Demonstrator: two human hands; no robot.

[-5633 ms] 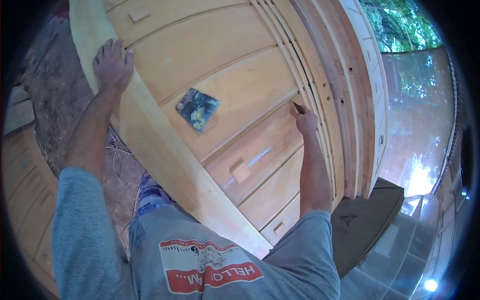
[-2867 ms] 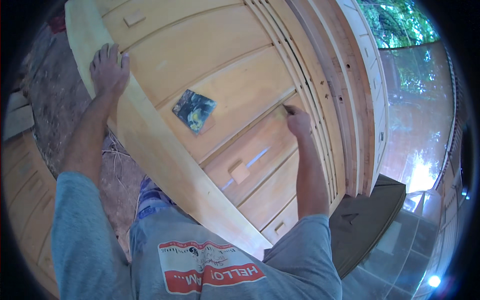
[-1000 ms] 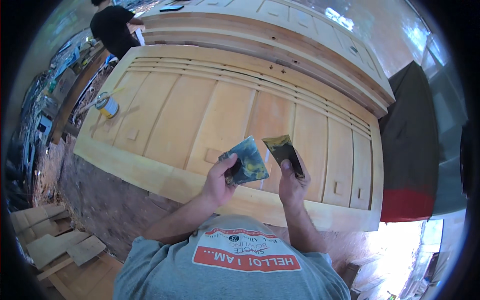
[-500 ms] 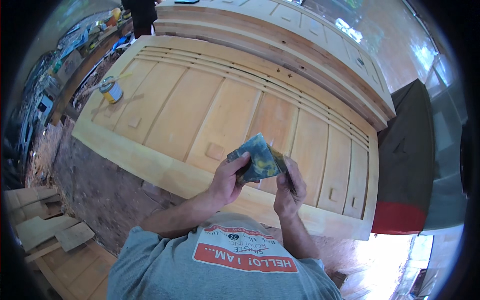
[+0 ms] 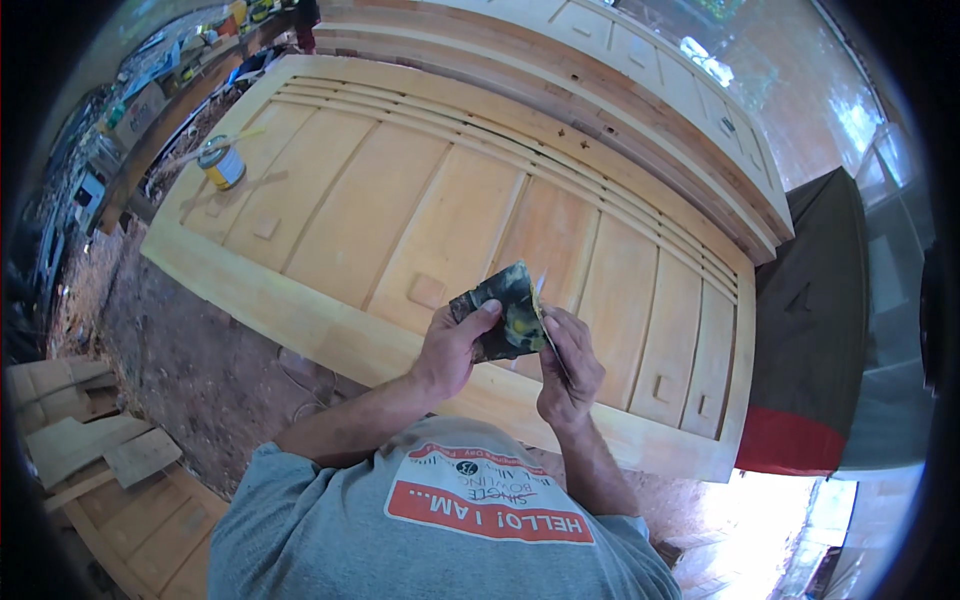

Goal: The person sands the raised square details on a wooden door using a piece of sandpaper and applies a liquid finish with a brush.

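Observation:
In front of my chest, my left hand (image 5: 452, 345) grips a dark, square, flat plate (image 5: 514, 302) smeared with yellowish filler, thumb across its face. My right hand (image 5: 572, 365) is closed on a thin flat scraper (image 5: 541, 312), seen almost edge-on, with yellow residue along it. The scraper meets the right edge of the plate at an angle. Both are held above a large pale wooden door (image 5: 400, 215) with vertical panels and long grooves. Some right-hand fingers are hidden behind the scraper.
An opened can (image 5: 222, 165) with a stick across its top stands at the door's far left. Behind lies a stack of wooden doors (image 5: 560, 70). A dark cover with a red band (image 5: 800, 350) is at right. Wood offcuts (image 5: 140, 455) lie lower left; a cluttered bench (image 5: 150, 115) stands far left.
The plate has tilted and its face looks darker. My right hand has shifted slightly left with the scraper, which now lies closer against the plate's edge.

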